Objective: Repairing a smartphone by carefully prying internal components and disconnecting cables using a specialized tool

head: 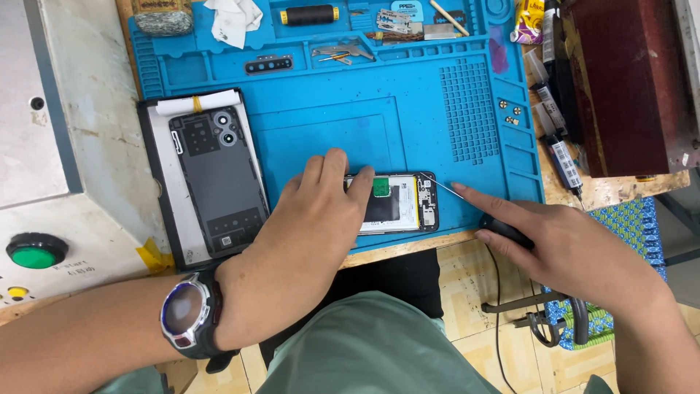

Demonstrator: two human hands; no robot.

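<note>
A: Item one?
B: Phone, back removed, flat on the blue mat near its front edge. Rectangular; white and black inner parts, a small green square near the middle.

A: Hands?
B: Left hand lies over the phone's left end, fingers spread and pressing down; grip flat, not curled round anything. Right hand has its grip closed on a screwdriver: dark handle in the palm, index finger stretched along the thin metal shaft, tip at the phone's upper right corner.

A: Wrist?
B: Watch, round, glossy face, dark strap, on the left one.

A: Adjacent?
B: Back cover, dark grey, matte, camera cut-outs, resting on a white sheet in a black tray, just left of the phone.

A: Mat surface?
B: Rubbery, moulded; grid of small square pockets at right, compartments along the top. Black thread spool, crumpled white tissue, tweezers.

A: Beyond?
B: Wooden counter edge; green round button on a grey panel at left.
</note>
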